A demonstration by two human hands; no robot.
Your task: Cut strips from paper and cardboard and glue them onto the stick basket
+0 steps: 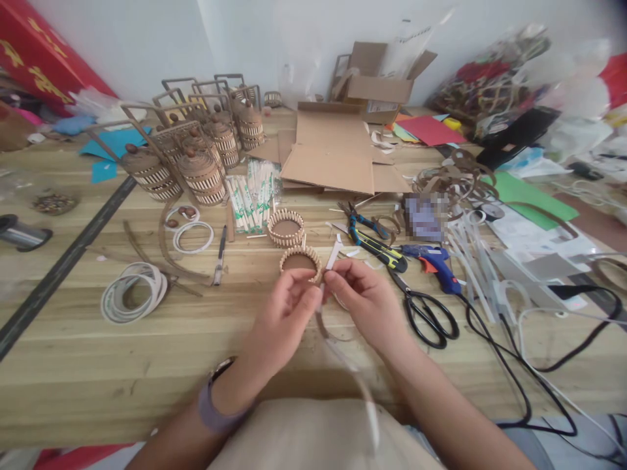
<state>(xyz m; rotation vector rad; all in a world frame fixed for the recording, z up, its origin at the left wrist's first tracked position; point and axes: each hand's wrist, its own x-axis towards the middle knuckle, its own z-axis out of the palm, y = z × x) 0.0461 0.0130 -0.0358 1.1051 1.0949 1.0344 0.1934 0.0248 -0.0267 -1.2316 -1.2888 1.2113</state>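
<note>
My left hand (285, 312) is closed in a pinch, thumb against forefinger, on a long thin strip (334, 252) with white and brown faces. My right hand (368, 301) pinches the same strip close by, and its white end sticks up past my fingers. From my hands the strip curls down toward my lap, blurred. Just behind my left fingertips stands a small round box (300, 262) walled with short pale sticks; whether my fingers touch it I cannot tell. A similar round box (285, 228) sits just beyond it.
On the right lie scissors (431, 318), a yellow-black cutter (377, 248), pliers (365, 222) and a blue glue gun (435, 262) with its cable. White tape rolls (133, 292) and a pen (220, 256) lie left. Several handled stick lanterns (202, 175) and flat cardboard (333, 150) stand behind.
</note>
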